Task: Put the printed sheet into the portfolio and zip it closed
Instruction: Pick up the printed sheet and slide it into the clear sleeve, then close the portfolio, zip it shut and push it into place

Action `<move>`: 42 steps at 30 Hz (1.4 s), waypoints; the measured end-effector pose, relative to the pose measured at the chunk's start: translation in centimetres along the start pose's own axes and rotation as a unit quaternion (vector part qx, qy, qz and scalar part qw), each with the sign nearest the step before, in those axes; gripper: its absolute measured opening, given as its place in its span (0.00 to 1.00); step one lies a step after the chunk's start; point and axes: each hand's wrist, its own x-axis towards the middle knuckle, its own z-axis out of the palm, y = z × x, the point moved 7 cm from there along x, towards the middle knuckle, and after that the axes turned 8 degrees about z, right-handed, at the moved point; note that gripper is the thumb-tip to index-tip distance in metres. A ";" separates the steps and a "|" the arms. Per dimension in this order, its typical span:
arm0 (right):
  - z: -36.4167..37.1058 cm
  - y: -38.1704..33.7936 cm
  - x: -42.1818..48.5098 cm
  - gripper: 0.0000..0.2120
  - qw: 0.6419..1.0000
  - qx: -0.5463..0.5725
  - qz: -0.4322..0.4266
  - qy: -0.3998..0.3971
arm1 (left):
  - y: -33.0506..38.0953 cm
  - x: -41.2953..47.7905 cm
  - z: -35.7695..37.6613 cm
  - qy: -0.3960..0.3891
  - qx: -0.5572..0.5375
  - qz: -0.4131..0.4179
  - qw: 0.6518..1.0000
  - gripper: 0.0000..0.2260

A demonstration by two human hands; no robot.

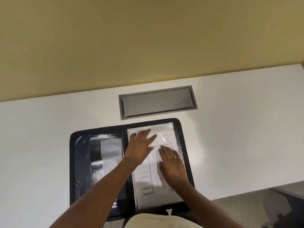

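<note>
A black portfolio [79,162] lies open on the white desk [41,137] in the lower centre of the frame. Its right half holds the printed sheet [148,178] under a clear sleeve. The left hand [139,148] lies flat on the sheet's upper part, fingers spread; the right hand [172,163] rests flat just right of it, gripping nothing. A grey cable hatch [158,102] sits above.

Single head-mounted wide-angle view, looking forward and steeply down from above the near edge of the white table [49,137]. The camera sits close over the open portfolio [79,162], which fills the lower centre. The yellow wall [131,38] occupies the far upper half.
</note>
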 end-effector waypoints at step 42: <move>0.3 9.6 -5.9 0.35 0.985 -0.087 0.137 -0.059 | -16.3 -17.3 -3.2 0.215 -0.202 -0.548 0.782 0.22</move>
